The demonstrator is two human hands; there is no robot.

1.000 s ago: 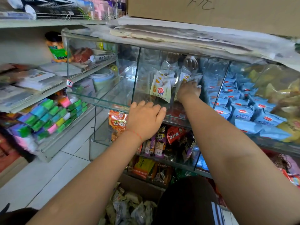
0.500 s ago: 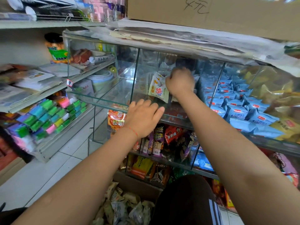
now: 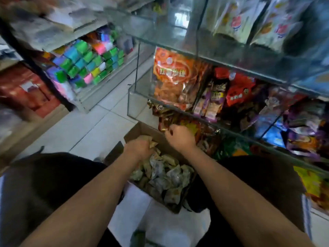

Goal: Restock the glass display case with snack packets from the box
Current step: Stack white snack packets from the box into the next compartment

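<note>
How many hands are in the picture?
2. The left hand is down in the cardboard box, gripping snack packets. The right hand is curled above the box's far edge, just in front of the glass case.

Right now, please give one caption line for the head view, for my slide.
Left hand digs into snack packets in the cardboard box; right hand hovers, curled, over its far edge below the glass display case.

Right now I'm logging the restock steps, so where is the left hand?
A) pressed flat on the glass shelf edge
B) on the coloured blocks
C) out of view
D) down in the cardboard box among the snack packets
D: the left hand is down in the cardboard box, its grip among the snack packets.
</note>
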